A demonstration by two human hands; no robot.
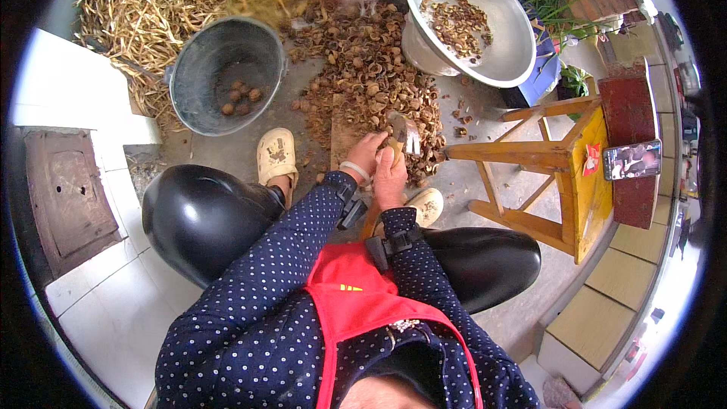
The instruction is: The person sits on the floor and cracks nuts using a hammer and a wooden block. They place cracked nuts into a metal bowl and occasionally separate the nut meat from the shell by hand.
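The right hand grips a hatchet; the left hand, fingers curled, steadies a nut on the board, shells at 12 o'clock.

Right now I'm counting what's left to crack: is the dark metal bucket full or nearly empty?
Nearly empty: the dark metal bucket holds only a few nuts on its bare bottom.

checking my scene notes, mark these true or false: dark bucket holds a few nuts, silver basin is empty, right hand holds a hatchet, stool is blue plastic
1. The dark round metal bucket holds a few brown nuts: true.
2. The big silver metal basin is empty: false, it holds brown shell pieces.
3. The right hand holds a wooden-handled hatchet: true.
4. The stool is blue plastic: false, the wooden stool is yellowish.
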